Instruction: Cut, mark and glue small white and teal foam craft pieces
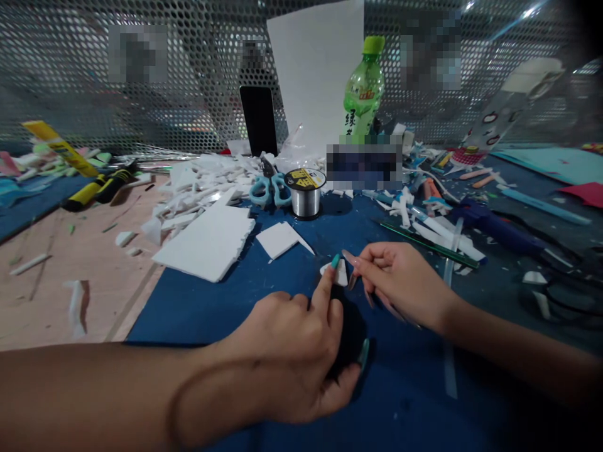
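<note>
On the blue mat (pixel 188 317) lies a small white foam piece (pixel 340 276) with a slanted edge. The outstretched index finger of my left hand (pixel 292 358) presses on top of it, while the thumb stands well apart. My right hand (pixel 398 276) is closed in a pinch just right of the piece; whatever sits between its fingertips is too thin or hidden to make out. Behind my hands lie a small square foam piece (pixel 277 240) with a sliver beside it and a larger white foam sheet (pixel 207 245) with one jagged edge.
A wire spool (pixel 305 199) and blue-handled scissors (pixel 269 188) stand before a heap of foam scraps (pixel 202 182). Behind are a phone (pixel 258 119) and green bottle (pixel 365 88). At right lie a green pencil-like rod (pixel 428 243), a glue gun (pixel 499 229) and a clear strip (pixel 450 364).
</note>
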The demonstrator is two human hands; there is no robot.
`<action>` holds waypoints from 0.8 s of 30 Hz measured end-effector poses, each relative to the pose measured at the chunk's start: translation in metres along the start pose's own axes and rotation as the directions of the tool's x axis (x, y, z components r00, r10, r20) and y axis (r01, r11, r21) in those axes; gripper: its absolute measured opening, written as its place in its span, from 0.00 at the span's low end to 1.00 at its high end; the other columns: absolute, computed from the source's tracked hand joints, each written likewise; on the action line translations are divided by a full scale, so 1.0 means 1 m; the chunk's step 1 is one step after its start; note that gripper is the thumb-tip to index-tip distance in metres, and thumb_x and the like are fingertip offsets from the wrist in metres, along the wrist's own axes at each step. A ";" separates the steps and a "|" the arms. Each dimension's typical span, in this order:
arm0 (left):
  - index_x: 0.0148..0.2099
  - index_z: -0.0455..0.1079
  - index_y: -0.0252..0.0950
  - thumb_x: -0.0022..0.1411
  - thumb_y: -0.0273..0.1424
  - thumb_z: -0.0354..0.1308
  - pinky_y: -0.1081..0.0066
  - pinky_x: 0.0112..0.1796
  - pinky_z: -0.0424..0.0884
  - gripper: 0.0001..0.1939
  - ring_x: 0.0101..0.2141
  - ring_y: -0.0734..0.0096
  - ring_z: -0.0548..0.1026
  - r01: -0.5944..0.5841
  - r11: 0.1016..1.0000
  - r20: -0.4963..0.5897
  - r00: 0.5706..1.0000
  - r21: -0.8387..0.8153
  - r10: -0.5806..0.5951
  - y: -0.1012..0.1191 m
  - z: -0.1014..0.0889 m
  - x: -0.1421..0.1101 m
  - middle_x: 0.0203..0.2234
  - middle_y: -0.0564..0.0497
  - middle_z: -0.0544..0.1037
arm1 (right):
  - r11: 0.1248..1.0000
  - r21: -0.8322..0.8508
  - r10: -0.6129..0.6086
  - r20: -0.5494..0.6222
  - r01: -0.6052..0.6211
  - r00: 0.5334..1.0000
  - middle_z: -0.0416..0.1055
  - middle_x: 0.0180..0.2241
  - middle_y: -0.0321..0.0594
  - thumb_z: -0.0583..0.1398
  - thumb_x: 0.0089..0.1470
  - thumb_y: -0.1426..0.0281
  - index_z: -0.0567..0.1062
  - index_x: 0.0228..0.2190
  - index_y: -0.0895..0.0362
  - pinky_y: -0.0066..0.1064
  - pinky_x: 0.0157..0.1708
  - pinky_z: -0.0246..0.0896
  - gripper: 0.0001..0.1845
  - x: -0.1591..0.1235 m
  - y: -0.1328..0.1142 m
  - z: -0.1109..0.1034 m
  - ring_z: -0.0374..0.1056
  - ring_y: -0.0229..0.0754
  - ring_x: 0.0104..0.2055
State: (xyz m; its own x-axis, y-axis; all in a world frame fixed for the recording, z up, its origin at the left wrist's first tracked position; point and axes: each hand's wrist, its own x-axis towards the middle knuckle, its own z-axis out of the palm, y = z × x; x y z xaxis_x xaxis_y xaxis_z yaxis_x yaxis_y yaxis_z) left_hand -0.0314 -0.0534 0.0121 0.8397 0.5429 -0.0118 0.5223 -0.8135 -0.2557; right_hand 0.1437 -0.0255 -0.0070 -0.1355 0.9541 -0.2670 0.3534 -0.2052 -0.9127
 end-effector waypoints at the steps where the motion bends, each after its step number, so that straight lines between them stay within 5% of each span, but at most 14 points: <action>1: 0.42 0.70 0.25 0.58 0.43 0.42 0.65 0.16 0.69 0.27 0.18 0.63 0.74 0.000 1.000 0.002 1.000 -0.005 0.000 0.000 -0.001 0.000 0.51 0.25 0.65 | 1.000 0.002 0.001 0.003 -0.001 1.000 0.63 0.12 0.30 0.54 0.55 0.61 0.64 0.20 0.57 0.19 0.06 0.44 0.17 0.000 0.000 0.000 0.52 0.27 0.06; 12: 0.41 0.70 0.25 0.56 0.43 0.45 0.64 0.16 0.69 0.25 0.18 0.63 0.73 0.037 0.999 -0.079 0.996 0.000 -0.036 0.001 0.005 -0.002 0.51 0.25 0.65 | 1.000 -0.021 0.004 0.000 -0.004 1.000 0.63 0.11 0.31 0.54 0.55 0.61 0.63 0.19 0.57 0.19 0.06 0.44 0.17 0.001 -0.001 -0.001 0.52 0.26 0.07; 24: 0.44 0.69 0.25 0.56 0.44 0.44 0.63 0.17 0.70 0.27 0.21 0.59 0.75 0.026 0.999 0.050 0.998 -0.035 -0.025 -0.002 -0.003 0.003 0.53 0.24 0.61 | 0.999 -0.035 -0.003 -0.005 0.003 1.000 0.62 0.11 0.30 0.54 0.55 0.61 0.63 0.20 0.56 0.20 0.06 0.44 0.17 0.000 -0.001 0.000 0.52 0.27 0.06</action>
State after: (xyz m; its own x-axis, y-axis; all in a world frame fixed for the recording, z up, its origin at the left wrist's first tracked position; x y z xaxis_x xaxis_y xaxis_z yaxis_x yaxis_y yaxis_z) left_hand -0.0297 -0.0513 0.0157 0.8181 0.5726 -0.0540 0.5493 -0.8056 -0.2219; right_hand 0.1437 -0.0253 -0.0062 -0.1318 0.9560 -0.2622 0.3849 -0.1944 -0.9023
